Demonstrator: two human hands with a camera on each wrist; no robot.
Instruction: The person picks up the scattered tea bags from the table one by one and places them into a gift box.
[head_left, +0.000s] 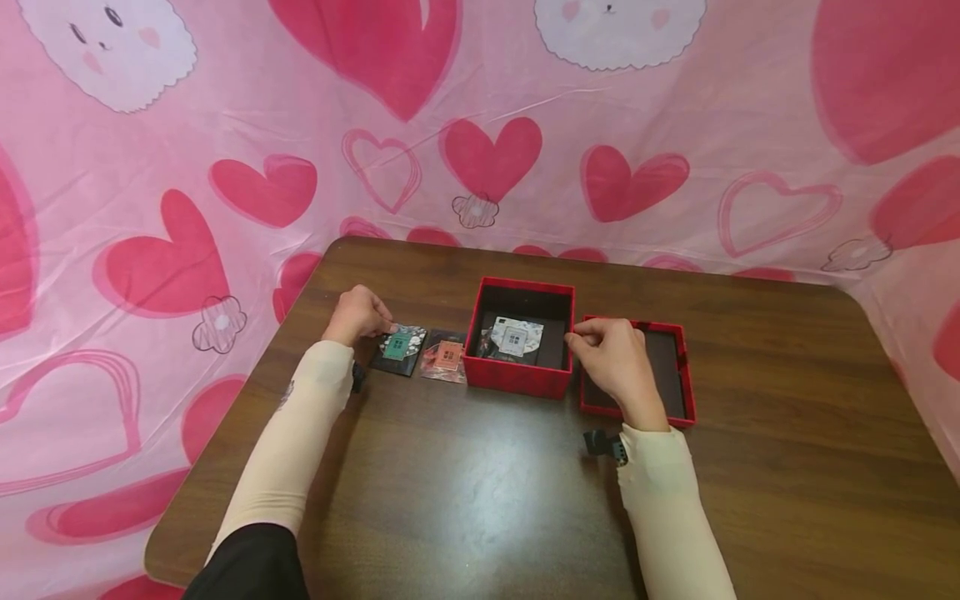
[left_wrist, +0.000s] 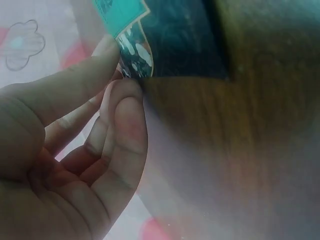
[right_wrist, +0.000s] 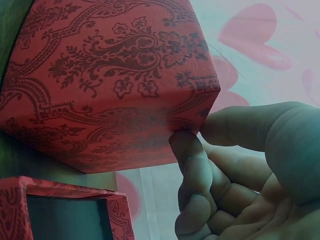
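Note:
In the head view my left hand (head_left: 358, 315) pinches the upper left corner of a flat dark packet (head_left: 399, 348) with a green label. The left wrist view shows the thumb on that packet (left_wrist: 175, 42), the other fingers curled beside it. To its right lies a packet with an orange-red label (head_left: 447, 356), against the red box (head_left: 517, 379). Inside this open box lies a packet with a pale label (head_left: 517, 337); what is under it is mostly hidden. My right hand (head_left: 618, 362) holds the box's right rim between thumb and index finger.
The box's red lid (head_left: 663, 375) lies on the wooden table (head_left: 465, 492), dark inside facing up, partly behind my right hand. Beyond the table hangs a pink heart-patterned cloth (head_left: 487, 158). A dark strap device (head_left: 603, 446) sits at my right wrist.

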